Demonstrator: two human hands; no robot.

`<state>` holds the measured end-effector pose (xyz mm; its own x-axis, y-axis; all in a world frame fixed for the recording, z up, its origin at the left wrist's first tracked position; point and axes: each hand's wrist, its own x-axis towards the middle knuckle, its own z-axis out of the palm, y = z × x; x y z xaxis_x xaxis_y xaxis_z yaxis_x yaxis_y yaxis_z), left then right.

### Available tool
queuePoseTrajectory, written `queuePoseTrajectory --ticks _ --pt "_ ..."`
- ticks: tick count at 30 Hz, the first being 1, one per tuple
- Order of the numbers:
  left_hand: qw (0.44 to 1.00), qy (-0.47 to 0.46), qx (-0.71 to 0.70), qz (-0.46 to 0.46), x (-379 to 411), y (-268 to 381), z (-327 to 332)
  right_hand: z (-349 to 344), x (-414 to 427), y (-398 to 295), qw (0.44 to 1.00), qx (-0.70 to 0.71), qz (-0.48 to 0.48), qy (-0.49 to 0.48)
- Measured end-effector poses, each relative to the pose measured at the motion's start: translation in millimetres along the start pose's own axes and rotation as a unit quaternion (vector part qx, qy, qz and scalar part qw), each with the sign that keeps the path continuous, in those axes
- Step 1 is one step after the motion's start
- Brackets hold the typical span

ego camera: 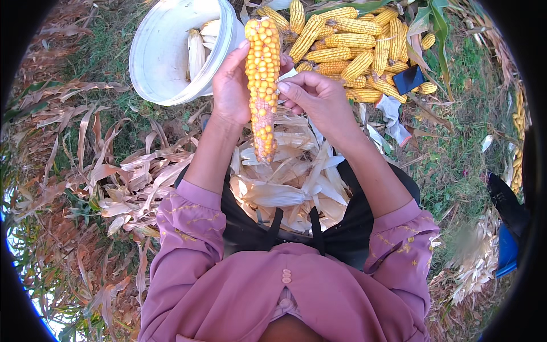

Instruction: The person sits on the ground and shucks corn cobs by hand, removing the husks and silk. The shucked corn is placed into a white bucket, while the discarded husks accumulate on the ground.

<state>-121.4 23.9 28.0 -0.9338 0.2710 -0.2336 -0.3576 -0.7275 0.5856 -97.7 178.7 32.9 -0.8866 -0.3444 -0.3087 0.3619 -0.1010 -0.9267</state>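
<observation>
A husked ear of yellow corn (261,81) with kernels missing near its narrow lower end lies along my left hand (233,87), which holds it upright in view. My right hand (318,96) is just to the right of the ear, thumb and fingers pinched on a pale piece of husk (287,76); whether that piece is still joined to the ear I cannot tell. Beneath the hands, between my legs, lies a heap of dry husks (290,171). A pile of husked corn ears (350,40) lies beyond my right hand.
A white plastic bucket (171,92) holding some ears in husk stands tilted at upper left. A dark phone (409,80) lies on the corn pile, near a grey glove (391,113). Dry husks and leaves (145,175) cover the left ground. At the right edge are more ears (518,128) and a dark shoe (506,199).
</observation>
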Motion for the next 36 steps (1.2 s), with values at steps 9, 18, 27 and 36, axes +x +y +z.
queuePoseTrajectory --ticks 9,18,27,36 --pt "0.999 -0.004 0.021 0.046 4 1 -5 -14 -12 3 0.848 -0.521 0.024 -0.100" --pt "0.999 0.030 0.017 -0.028 0 -5 4 -10 -2 -5 0.985 -0.162 0.007 0.059" --pt "0.996 -0.030 -0.072 -0.042 -7 1 4 -6 1 12 0.982 -0.188 0.004 0.020" --pt "0.994 -0.034 -0.104 0.002 -2 2 -3 1 -29 10 0.693 -0.696 -0.012 -0.190"
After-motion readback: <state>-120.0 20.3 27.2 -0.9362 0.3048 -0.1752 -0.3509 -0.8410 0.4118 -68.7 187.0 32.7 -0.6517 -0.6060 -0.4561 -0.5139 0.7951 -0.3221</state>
